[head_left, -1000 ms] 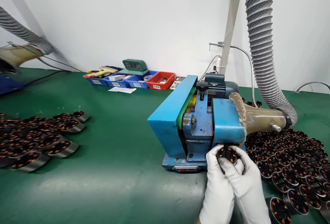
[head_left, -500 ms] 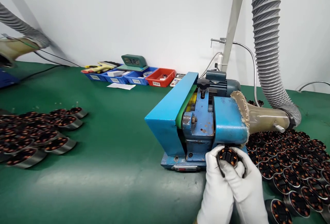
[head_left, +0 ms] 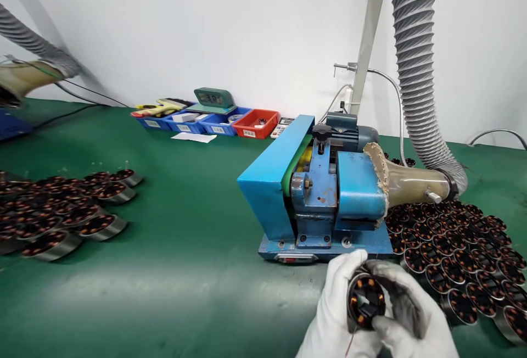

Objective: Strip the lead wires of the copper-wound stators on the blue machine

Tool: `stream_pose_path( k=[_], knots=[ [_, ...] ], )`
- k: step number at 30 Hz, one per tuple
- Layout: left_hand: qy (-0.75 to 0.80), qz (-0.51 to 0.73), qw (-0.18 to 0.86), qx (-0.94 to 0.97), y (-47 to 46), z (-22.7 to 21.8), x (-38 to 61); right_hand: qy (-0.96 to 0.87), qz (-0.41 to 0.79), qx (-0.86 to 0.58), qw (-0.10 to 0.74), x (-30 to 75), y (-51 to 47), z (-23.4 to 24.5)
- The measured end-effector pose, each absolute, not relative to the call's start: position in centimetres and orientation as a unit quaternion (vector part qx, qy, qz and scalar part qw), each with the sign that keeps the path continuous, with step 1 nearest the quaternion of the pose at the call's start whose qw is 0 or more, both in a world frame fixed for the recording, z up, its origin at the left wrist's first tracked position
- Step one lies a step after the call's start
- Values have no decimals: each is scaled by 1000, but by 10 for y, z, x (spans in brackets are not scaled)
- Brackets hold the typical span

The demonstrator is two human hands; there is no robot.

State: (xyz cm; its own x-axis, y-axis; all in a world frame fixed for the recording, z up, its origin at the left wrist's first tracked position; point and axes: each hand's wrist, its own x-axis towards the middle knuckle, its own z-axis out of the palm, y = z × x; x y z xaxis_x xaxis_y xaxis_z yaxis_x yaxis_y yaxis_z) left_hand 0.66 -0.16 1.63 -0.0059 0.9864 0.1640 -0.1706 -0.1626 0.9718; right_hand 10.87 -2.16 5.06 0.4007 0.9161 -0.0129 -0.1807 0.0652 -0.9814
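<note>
Between my white-gloved hands is a round motor stator (head_left: pixel 349 297), a metal ring with a black inside and copper windings. My left hand (head_left: pixel 331 314) wraps its left side. From the right, my right hand (head_left: pixel 411 308) grips the ring with thumb and fingers; dark smudges mark this glove. The ring's open face is turned up toward me, and a thin wire hangs from its lower edge. Both hands are just in front of the blue belt grinding machine (head_left: pixel 362 188), apart from its base.
Many similar stators (head_left: pixel 448 259) stand grouped right of the machine, and another group (head_left: pixel 74 210) lies at the left on the green table (head_left: pixel 185 270). A grey duct hose (head_left: pixel 415 45) joins the machine's nozzle. At the back sit blue bins (head_left: pixel 222 127), a red bin (head_left: pixel 257 124) and a clock (head_left: pixel 214 97).
Both hands have drawn the stator back from the machine, down toward me. Its face is now turned more toward the camera, and my right hand has opened wider around it.
</note>
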Motion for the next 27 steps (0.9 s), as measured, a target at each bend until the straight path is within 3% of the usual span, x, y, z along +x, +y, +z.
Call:
stream_pose_path(
  k=[5, 11, 17, 22, 25, 27],
  knots=[
    [328, 531, 494, 605, -3, 33, -3, -425, 341, -539, 643, 119, -26, 54],
    [424, 587, 498, 477, -21, 43, 0, -262, 479, -444, 710, 131, -16, 58],
    [383, 610, 404, 564, -31, 46, 1, -324, 540, -433, 645, 121, -21, 63],
    [372, 616, 394, 572, -27, 45, 4, -223, 562, -378, 701, 118, -9, 72],
    [375, 626, 377, 570, -25, 46, 6, -178, 498, -356, 771, 125, -7, 68],
    [389, 631, 375, 556, -21, 44, 8, -228, 466, -372, 769, 123, -12, 55]
  ],
)
